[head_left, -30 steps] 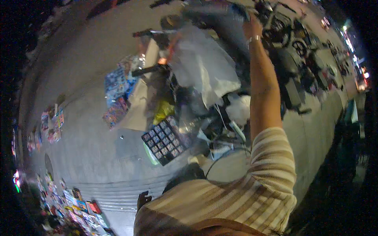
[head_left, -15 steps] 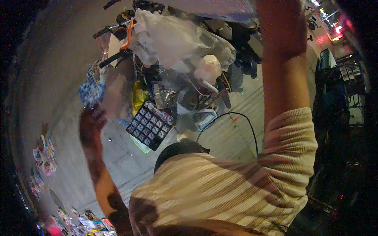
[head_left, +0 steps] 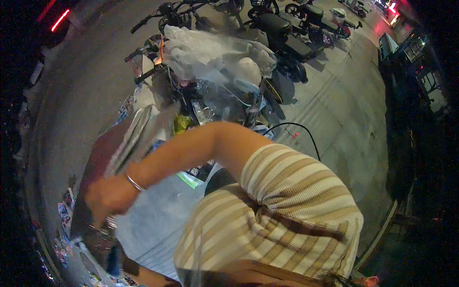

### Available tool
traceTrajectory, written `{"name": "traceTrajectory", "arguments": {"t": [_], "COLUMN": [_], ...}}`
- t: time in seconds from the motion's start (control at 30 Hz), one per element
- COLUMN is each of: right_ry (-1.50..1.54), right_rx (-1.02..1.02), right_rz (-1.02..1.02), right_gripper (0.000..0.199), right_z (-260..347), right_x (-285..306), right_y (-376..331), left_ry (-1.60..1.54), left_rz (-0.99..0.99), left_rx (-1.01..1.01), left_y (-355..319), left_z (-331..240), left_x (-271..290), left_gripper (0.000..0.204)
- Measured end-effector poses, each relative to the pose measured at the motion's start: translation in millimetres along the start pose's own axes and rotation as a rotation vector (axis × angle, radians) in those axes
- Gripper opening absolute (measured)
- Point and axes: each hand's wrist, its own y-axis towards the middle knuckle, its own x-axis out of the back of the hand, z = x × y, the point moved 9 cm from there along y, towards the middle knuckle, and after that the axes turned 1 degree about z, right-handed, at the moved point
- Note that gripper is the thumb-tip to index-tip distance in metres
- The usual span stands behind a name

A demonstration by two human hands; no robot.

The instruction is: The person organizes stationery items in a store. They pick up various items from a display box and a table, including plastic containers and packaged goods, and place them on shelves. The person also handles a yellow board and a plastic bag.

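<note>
My right arm, in a striped short sleeve, reaches across my body to the lower left. My right hand (head_left: 109,195) wears a thin bracelet, and its fingers are curled at the edge of a blurred dark reddish object (head_left: 98,158) with a silvery striped part (head_left: 131,131). Below the hand hangs something dark with small metal bits (head_left: 106,239). Part of my left forearm (head_left: 143,276) shows at the lower edge. Its hand is hidden behind that dark thing.
A loaded bicycle or cart (head_left: 158,52) stands ahead, piled with clear plastic bags (head_left: 215,52). Parked scooters (head_left: 287,38) stand behind it. A black cable (head_left: 306,134) loops over the paved ground. Colourful printed items (head_left: 64,215) lie at the left. A dark kerb edge (head_left: 382,234) runs on the right.
My right arm has come down from overhead and swung across to the lower left. The left arm, raised at the left half a second ago, has dropped out of sight. The view has turned.
</note>
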Motion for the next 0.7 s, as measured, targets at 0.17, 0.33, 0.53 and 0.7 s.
{"name": "traceTrajectory", "arguments": {"t": [0.17, 0.33, 0.53, 0.7], "right_ry": [0.187, 0.175, 0.917, 0.934], "right_rx": [0.038, 0.007, -0.345, -0.150], "right_rz": [0.079, 0.564, 0.871, 0.903], "right_gripper": [0.017, 0.015, 0.024, 0.034], "right_z": [56.9, 131.9, 231.2, 275.5], "right_x": [-122.8, -233.1, -235.9, -129.9], "right_y": [-57.4, -126.8, -218.3, -204.7], "left_ry": [0.260, 0.419, 0.568, 0.484], "left_rz": [-0.133, -0.262, -0.416, -0.459], "left_rx": [0.317, 0.518, 0.709, 0.731], "left_y": [-116.3, -238.3, -374.6, -432.6], "left_z": [130.4, 170.7, 152.1, 132.0], "left_x": [51.4, 67.9, 23.4, -20.1], "left_gripper": [0.054, 0.053, 0.051, 0.050]}}
